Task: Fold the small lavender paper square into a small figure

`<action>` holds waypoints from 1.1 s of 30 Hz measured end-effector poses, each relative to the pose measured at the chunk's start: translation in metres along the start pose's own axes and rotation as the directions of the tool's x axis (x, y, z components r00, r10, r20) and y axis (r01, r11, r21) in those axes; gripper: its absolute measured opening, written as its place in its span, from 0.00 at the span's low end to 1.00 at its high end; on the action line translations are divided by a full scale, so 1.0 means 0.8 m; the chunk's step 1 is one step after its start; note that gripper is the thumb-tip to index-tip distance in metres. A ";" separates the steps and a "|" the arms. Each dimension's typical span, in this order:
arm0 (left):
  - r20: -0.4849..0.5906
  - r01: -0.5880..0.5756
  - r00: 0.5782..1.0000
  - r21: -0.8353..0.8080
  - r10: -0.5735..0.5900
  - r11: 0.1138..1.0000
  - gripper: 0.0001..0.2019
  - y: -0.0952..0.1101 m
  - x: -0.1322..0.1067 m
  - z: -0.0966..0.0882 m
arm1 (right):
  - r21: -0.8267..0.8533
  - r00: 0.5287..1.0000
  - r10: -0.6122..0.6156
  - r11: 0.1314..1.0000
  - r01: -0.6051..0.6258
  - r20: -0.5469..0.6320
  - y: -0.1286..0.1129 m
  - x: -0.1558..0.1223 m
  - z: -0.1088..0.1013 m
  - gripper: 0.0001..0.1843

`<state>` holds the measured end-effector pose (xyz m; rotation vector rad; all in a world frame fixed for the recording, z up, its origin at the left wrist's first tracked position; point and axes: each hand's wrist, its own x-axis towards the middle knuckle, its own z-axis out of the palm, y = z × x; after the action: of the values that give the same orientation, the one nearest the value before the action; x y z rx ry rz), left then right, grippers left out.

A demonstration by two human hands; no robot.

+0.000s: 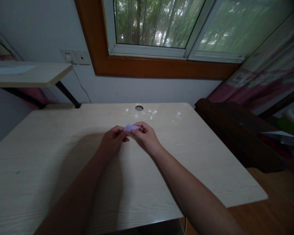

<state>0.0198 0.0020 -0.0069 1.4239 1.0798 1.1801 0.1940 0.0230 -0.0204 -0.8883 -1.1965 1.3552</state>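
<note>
A small pale purple piece of paper is held between both hands over the middle of the desk. My left hand pinches its left edge between thumb and fingers. On the other side, my right hand grips the right end, its thumb along the near edge. The paper looks folded, with a pointed upper left part; its right end is partly covered by fingers. Underneath is the light wood-grain desk, on which my arms cast shadows.
A round cable hole lies near the desk's back edge. At the left a raised shelf stands on black legs. Behind are a wall socket and a wood-framed window. Dark brown furniture sits to the right.
</note>
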 end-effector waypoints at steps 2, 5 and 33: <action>-0.021 -0.005 1.000 0.015 0.005 1.000 0.11 0.001 0.000 -0.001 | -0.022 0.999 0.021 1.000 -0.020 0.036 0.000 -0.002 0.001 0.13; -0.036 -0.022 0.999 0.004 0.022 1.000 0.09 0.003 0.000 -0.002 | -0.076 0.995 0.038 0.997 -0.031 0.091 -0.002 -0.005 0.002 0.12; -0.001 0.055 0.998 0.004 -0.055 0.998 0.09 -0.001 0.002 -0.005 | -0.515 0.936 -0.306 0.782 0.351 0.174 -0.020 -0.017 0.003 0.08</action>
<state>0.0161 0.0039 -0.0076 1.3880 1.1157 1.1398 0.1974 0.0084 -0.0059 -0.9550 -1.7569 0.7746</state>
